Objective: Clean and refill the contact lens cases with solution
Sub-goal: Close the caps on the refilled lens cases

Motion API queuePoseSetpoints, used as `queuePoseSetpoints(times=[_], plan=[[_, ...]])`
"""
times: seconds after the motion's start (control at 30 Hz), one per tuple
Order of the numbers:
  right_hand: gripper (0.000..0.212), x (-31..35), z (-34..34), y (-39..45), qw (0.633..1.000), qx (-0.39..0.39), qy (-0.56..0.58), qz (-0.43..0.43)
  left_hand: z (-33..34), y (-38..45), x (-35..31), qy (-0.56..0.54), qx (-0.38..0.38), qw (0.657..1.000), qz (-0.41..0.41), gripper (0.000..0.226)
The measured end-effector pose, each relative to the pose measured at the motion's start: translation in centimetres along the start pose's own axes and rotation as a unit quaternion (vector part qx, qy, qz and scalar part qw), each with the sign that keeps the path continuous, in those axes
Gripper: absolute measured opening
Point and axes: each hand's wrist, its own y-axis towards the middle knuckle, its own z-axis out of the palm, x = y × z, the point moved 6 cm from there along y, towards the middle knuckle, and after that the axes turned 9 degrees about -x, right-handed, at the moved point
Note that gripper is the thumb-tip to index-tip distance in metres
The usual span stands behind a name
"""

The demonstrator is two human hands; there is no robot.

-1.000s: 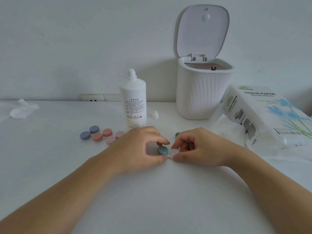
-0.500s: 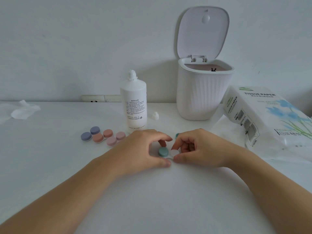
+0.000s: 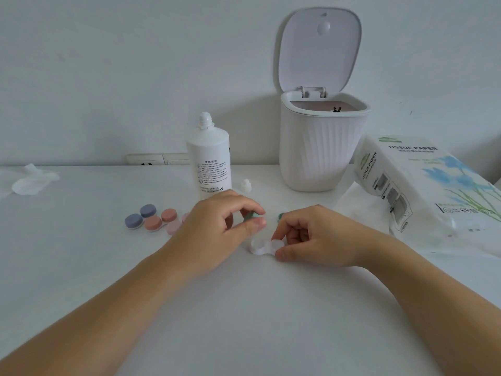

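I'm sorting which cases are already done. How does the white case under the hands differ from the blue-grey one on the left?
The white case has both wells uncapped; the blue-grey case has both caps on. The white case is pinched at one end by the right hand, while the left hand holds a green cap above it; the blue-grey case lies untouched. Both are twin-well cases lying flat on the table.

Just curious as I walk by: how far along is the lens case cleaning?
Early. The bottle is uncapped. The left hand holds a green cap above the white case, steadied by the right hand. Three cases remain capped; refilling is left.
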Motion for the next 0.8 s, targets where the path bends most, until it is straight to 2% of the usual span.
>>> queuePoseSetpoints(times=[0.13, 0.23, 0.4, 0.63, 0.7, 0.8], plan=[[0.011, 0.1, 0.0, 0.0, 1.0, 0.006, 0.003, 0.0, -0.7, 0.0, 1.6, 0.019, -0.06, 0.994, -0.086, 0.02], [0.011, 0.1, -0.1, 0.0, 1.0, 0.006, 0.007, 0.001, -0.9, 0.0, 2.0, 0.068, -0.066, 0.99, -0.104, 0.025], [0.01, 0.1, -0.2, -0.2, 1.0, 0.004, 0.008, -0.002, -0.5, 0.0, 2.4, 0.164, 0.01, 0.981, -0.105, 0.025], [0.011, 0.0, -0.2, -0.2, 1.0, -0.001, 0.008, 0.003, 0.3, -0.1, 1.6, 0.258, 0.091, 0.962, -0.026, 0.034], [0.011, 0.0, -0.3, -0.2, 1.0, -0.003, 0.011, 0.004, 0.2, -0.2, 1.5, 0.233, 0.082, 0.969, -0.027, 0.033], [0.011, -0.1, -0.4, -0.2, 1.0, -0.007, 0.014, 0.005, -0.3, -0.3, 0.9, 0.121, 0.058, 0.991, -0.027, 0.022]])
